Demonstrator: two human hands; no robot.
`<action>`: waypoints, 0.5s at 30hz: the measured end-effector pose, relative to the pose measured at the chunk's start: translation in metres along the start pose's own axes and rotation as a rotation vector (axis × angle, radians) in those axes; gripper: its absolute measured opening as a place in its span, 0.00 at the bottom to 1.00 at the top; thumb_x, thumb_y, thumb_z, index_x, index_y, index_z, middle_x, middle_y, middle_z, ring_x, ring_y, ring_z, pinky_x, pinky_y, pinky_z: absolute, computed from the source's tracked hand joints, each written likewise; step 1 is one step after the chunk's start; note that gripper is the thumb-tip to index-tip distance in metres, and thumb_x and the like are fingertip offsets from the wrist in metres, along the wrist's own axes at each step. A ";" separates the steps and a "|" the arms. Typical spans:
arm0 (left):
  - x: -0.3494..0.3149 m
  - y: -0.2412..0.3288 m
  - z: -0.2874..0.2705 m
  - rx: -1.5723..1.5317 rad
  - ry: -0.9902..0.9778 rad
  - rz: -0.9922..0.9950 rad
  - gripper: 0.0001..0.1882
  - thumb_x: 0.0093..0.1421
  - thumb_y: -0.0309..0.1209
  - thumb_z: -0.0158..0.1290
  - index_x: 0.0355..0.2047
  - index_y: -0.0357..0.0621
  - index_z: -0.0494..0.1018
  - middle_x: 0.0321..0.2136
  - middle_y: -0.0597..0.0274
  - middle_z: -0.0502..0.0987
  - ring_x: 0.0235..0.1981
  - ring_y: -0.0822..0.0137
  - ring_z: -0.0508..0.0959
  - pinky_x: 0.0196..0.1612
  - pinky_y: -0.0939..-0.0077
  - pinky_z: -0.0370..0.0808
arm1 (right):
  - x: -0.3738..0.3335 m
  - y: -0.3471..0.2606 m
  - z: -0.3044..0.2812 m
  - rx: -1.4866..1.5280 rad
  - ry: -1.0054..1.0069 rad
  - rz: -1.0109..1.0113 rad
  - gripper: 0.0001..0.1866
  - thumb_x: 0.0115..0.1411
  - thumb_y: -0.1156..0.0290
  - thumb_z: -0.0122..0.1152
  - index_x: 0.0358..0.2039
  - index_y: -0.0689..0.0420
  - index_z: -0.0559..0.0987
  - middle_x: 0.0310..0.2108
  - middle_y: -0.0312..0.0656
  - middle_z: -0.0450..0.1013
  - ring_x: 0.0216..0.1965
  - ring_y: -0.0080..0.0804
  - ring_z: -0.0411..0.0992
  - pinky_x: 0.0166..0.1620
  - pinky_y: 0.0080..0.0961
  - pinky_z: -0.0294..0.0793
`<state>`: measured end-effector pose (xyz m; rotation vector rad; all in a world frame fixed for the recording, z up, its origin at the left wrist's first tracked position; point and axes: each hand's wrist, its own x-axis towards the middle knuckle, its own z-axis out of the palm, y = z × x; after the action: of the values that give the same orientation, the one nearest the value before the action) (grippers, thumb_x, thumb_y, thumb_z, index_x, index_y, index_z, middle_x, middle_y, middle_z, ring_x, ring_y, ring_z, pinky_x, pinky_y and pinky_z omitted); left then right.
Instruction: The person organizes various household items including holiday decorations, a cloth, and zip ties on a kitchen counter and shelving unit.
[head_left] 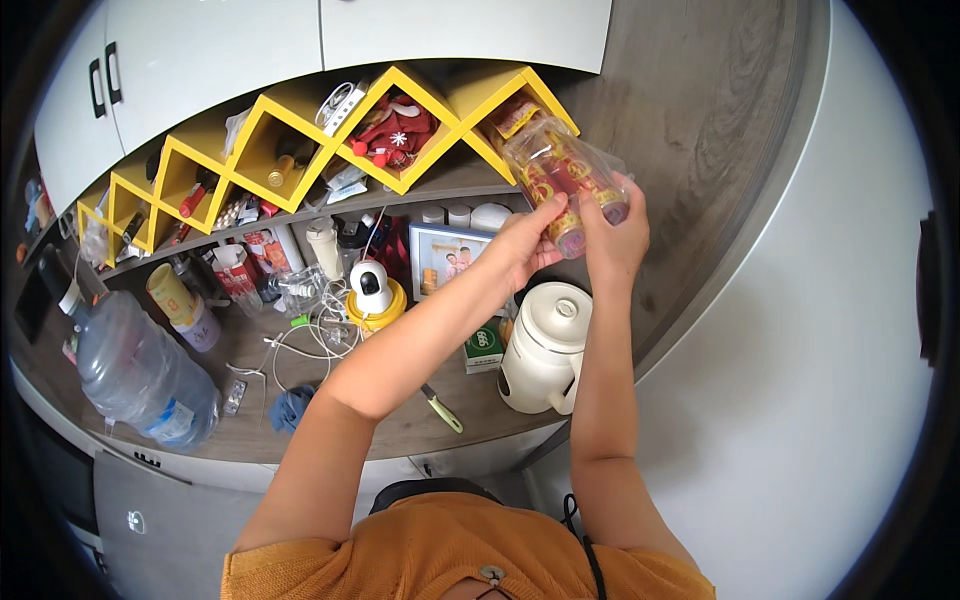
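Evidently, both hands share the load: the left hand (530, 242) and the right hand (618, 238) are clamped on the near end of a clear plastic-wrapped pack of red-and-gold cans (568, 178), one at each side, thumbs on top. Gripping from both sides probably keeps the cans from rolling apart inside their slack film. The pack is tilted, its far end at the right end of the yellow zigzag shelf (402, 184); glare on the wrap leaves it unclear whether that end sits inside the opening or just in front.

Below the forearms, an ivory electric kettle (548, 335) stands upright near the counter's right end, beside a blue-edged photo frame (420, 262). Farther left, a white dome camera (370, 287) rests on a yellow base (384, 318), which presumably raises its lens. A green-handled knife (443, 412) lies flat on the wood-grain counter (400, 440).
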<state>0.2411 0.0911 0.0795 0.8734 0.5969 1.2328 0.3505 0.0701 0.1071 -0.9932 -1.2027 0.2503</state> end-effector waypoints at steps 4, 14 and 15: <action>-0.028 -0.007 0.011 0.072 0.019 -0.042 0.24 0.50 0.48 0.55 0.37 0.41 0.69 0.30 0.64 0.74 0.28 0.74 0.73 0.32 0.80 0.69 | -0.022 -0.014 -0.022 0.055 0.020 0.022 0.21 0.44 0.70 0.61 0.41 0.60 0.71 0.33 0.43 0.71 0.33 0.27 0.68 0.39 0.23 0.68; -0.090 -0.040 0.017 0.348 -0.205 -0.019 0.26 0.58 0.52 0.42 0.41 0.41 0.65 0.37 0.63 0.72 0.38 0.74 0.72 0.43 0.81 0.67 | -0.077 -0.023 -0.076 0.295 0.109 -0.086 0.15 0.50 0.79 0.56 0.40 0.63 0.69 0.37 0.42 0.69 0.38 0.25 0.68 0.42 0.22 0.67; -0.100 -0.039 0.016 0.366 -0.266 -0.011 0.28 0.57 0.54 0.42 0.42 0.40 0.65 0.38 0.61 0.71 0.39 0.72 0.71 0.44 0.79 0.66 | -0.083 -0.024 -0.086 0.316 0.093 -0.038 0.15 0.51 0.79 0.54 0.41 0.64 0.69 0.38 0.43 0.69 0.39 0.26 0.67 0.43 0.22 0.67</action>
<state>0.2500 -0.0129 0.0500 1.3155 0.6190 0.9890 0.3844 -0.0407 0.0692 -0.6989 -1.0572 0.3486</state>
